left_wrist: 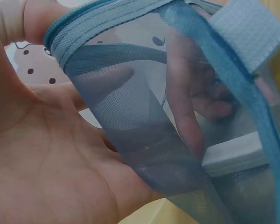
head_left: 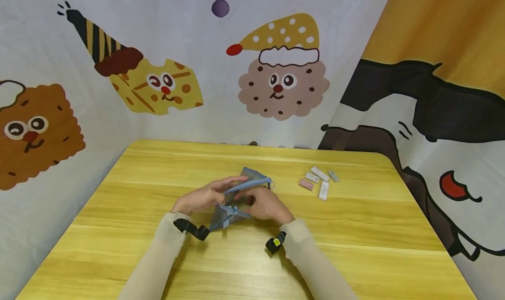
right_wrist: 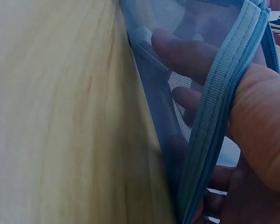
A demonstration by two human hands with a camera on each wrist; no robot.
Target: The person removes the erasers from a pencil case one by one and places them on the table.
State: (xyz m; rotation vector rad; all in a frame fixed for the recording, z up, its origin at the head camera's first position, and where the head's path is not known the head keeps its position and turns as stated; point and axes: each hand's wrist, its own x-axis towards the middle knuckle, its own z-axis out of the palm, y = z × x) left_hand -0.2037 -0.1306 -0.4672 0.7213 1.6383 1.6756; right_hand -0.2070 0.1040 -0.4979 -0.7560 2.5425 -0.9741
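A blue-grey mesh zipper pouch [head_left: 222, 219] with blue trim stands mouth open over the table. My left hand [head_left: 203, 197] pinches its zippered rim, thumb on the edge in the left wrist view and a finger showing behind the mesh. My right hand [head_left: 268, 203] reaches in through the mouth; its fingers [right_wrist: 186, 56] are spread apart behind the mesh in the right wrist view. A white rectangular block [left_wrist: 235, 156], eraser-like, lies inside the pouch, with one right fingertip right at its end.
Right of the pouch, several small eraser-like blocks lie grouped on the wooden table [head_left: 355, 230]: white ones [head_left: 323, 190], a pink one [head_left: 306, 184] and a grey-green one [head_left: 333, 176]. A cartoon-printed curtain [head_left: 221, 94] hangs behind the table.
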